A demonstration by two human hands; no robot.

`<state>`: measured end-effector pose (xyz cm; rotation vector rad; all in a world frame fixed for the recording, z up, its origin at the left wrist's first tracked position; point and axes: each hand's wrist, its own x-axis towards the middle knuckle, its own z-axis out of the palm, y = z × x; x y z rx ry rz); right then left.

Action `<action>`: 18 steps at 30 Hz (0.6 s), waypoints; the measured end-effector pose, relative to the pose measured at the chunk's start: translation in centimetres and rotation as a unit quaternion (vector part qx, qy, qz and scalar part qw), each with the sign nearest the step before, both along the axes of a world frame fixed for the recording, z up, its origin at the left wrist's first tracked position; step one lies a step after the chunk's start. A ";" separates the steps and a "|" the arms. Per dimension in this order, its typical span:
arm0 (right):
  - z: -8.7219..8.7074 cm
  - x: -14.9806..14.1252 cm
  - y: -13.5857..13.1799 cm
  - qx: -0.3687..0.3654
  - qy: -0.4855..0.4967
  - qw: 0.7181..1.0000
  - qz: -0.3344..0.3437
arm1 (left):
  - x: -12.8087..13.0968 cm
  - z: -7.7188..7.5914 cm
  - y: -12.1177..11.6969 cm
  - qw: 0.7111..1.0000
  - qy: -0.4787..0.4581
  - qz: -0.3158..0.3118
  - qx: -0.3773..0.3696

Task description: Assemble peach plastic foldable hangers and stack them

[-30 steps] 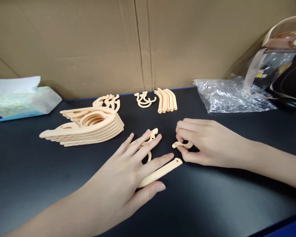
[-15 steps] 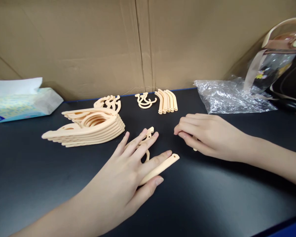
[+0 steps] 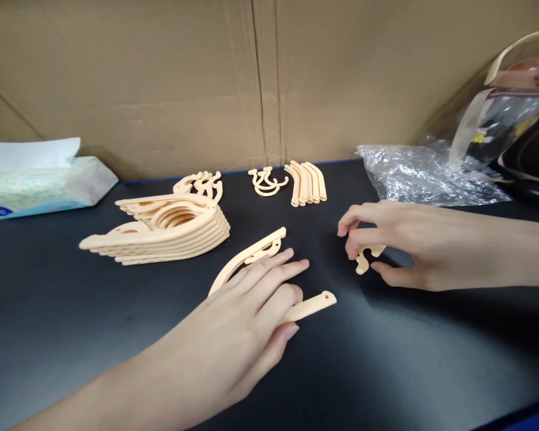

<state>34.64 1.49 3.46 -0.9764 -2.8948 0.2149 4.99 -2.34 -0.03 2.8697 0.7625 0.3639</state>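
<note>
My left hand (image 3: 256, 311) reaches palm down over a beige plastic hanger on the black table. Its thumb and bent index finger close round one hanger arm (image 3: 313, 305), whose holed end sticks out to the right. Beyond the other fingers shows a second, curved hanger arm (image 3: 247, 254); the part where the two would meet is hidden under the hand. To the right, my right hand (image 3: 381, 239) arches over a small beige hanger hook (image 3: 363, 263), thumb and fingers apart. Part of that hook is hidden behind the fingers.
A stack of beige folding hangers (image 3: 175, 239) lies to the left. Behind are loose hooks (image 3: 265, 182), more curved pieces (image 3: 202, 184) and a row of hanger arms (image 3: 308, 184). A tissue pack (image 3: 49, 185), crumpled plastic bag (image 3: 422, 176) and bottle (image 3: 498, 126) stand along the cardboard wall (image 3: 161, 90).
My right hand has shifted right and its fingers have spread, uncovering the small hook. My left index finger has bent, and the hanger arm under it has moved slightly right and down.
</note>
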 end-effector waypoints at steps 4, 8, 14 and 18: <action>-0.6 -0.2 0.3 0.014 0.000 1.000 -0.014 | 0.0 -0.1 0.1 1.000 -0.006 -0.004 -0.002; -0.9 -1.2 0.2 0.028 0.008 0.999 -0.022 | 0.0 -0.3 0.0 1.000 -0.011 -0.007 0.010; -1.5 -1.9 -0.3 0.103 -0.003 0.995 -0.009 | 0.1 -0.3 0.0 1.000 -0.005 -0.001 0.015; -1.8 -2.0 -0.6 0.155 -0.017 0.988 -0.006 | 0.1 -0.3 -0.1 1.000 0.002 -0.002 0.017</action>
